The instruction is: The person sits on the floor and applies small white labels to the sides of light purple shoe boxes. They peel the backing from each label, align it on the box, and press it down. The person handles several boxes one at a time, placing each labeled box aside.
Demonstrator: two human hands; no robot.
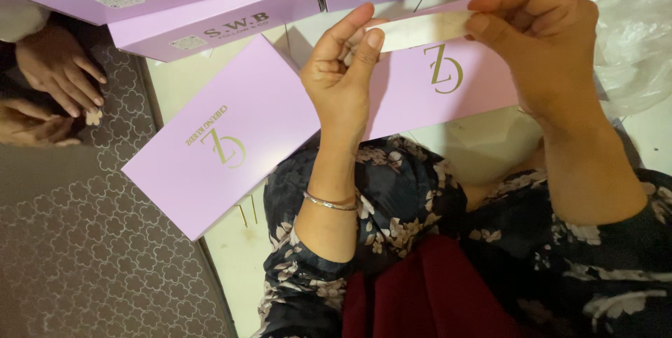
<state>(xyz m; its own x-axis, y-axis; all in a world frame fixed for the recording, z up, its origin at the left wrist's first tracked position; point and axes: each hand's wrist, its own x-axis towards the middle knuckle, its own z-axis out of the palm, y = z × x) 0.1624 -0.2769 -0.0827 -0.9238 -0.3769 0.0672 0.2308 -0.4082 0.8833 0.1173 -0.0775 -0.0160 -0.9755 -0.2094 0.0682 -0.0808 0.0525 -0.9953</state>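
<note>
Here, two hands, left hand, right hand, pinching one white paper strip, five lilac boxes

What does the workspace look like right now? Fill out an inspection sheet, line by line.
Surface: pale floor beside a grey patterned mat.
Job's things: white paper strip stretched between both hands; flat lilac box below it.
Clutter: stacked lilac boxes at the top; crumpled clear plastic at the right.
Grips: left hand and right hand each pinch one end of the strip.
Cables: nothing seen.
Surroundings: another person's hand rests on the mat.
</note>
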